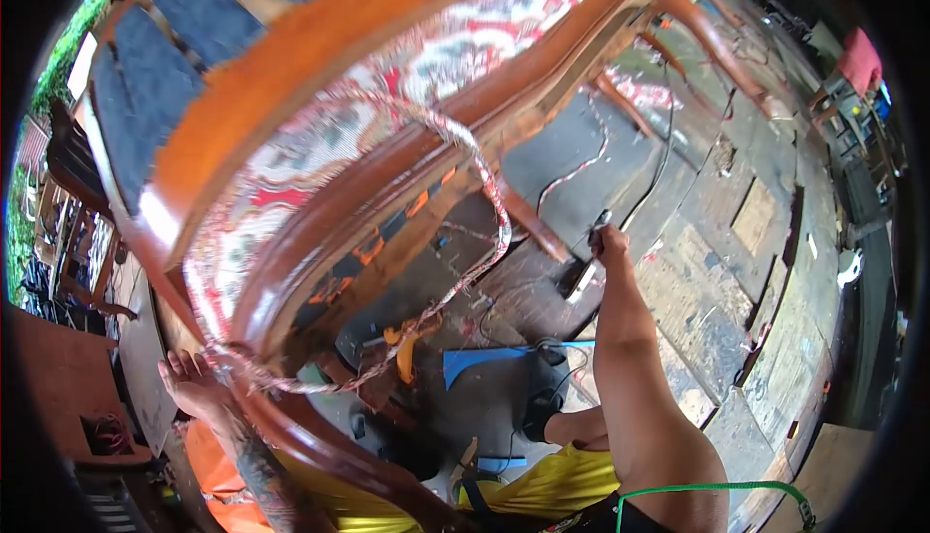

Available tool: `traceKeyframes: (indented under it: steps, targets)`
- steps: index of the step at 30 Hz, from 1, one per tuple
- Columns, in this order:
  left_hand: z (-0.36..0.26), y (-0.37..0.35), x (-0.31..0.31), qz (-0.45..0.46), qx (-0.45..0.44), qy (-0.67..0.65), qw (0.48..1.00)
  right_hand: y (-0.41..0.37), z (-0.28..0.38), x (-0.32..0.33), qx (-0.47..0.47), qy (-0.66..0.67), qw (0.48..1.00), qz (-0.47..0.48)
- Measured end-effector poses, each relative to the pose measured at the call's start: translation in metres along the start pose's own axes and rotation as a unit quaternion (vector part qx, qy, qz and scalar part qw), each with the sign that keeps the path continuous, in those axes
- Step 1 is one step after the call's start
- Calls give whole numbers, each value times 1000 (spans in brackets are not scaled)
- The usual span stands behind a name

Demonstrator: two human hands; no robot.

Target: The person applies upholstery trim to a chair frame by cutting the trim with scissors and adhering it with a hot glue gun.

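Observation:
A large wooden chair or settee frame fills the upper left, its seat covered in red-and-white patterned fabric. Along the fabric runs a braided trim cord, whose loose loop hangs over the front rail and comes back to the near corner. My left hand is beside that corner, fingers stretched out and palm turned up, close to the cord. Held out to the right over the floor, my right hand is closed around a dark hand tool with a shiny end; its kind is unclear.
A black cable lies across the worn wooden floor near my right hand. Blue sheet pieces and a yellow-orange tool lie beneath the frame. Dark carved furniture stands at left. A person in red is at far right.

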State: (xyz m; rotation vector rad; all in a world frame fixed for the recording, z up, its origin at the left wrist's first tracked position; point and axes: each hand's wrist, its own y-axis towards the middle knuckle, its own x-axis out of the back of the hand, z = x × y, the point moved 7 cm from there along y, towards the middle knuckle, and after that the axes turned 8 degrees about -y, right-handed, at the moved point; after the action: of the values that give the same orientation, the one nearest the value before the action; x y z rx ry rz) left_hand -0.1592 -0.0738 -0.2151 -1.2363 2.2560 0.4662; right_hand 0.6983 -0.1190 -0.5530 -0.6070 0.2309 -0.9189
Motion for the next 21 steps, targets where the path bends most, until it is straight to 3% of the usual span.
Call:
traceKeyframes:
  steps: [1,3,4,5,7,9,10,11,13,15,18,20,21]
  targets:
    - [-8,-9,-10,5,4,-17,1000,-15,9,5,15,9,1000,-3]
    - [-37,-23,-22,17,-85,-5,996,-29,17,4,-28,327,944,38]
    - [-64,-52,-45,24,-147,-1,989,-83,50,9,30,293,955,-28]
    - [-76,-71,-55,23,-145,-8,989,-129,73,12,73,293,950,-75]
    - [-109,-119,-91,229,-215,-85,946,-208,116,16,255,335,900,-110]
    - [-134,-206,-141,394,-137,-80,905,-302,154,20,386,339,849,-124]
    - [-129,-243,-158,452,-62,-44,889,-344,166,16,388,339,848,-122]
    - [-132,-288,-181,565,15,-34,824,-393,177,16,444,313,825,-154]
    - [-119,-345,-196,649,172,-29,741,-440,179,16,500,280,800,-180]
    - [-95,-378,-197,643,323,-36,693,-472,178,13,578,205,772,-168]
    - [-68,-411,-184,628,465,-36,622,-511,173,-3,578,165,782,-164]
    - [-68,-426,-172,647,455,-28,612,-518,164,-11,604,81,782,-131]
    - [-63,-430,-166,664,431,-17,611,-514,155,-16,623,125,771,-46]
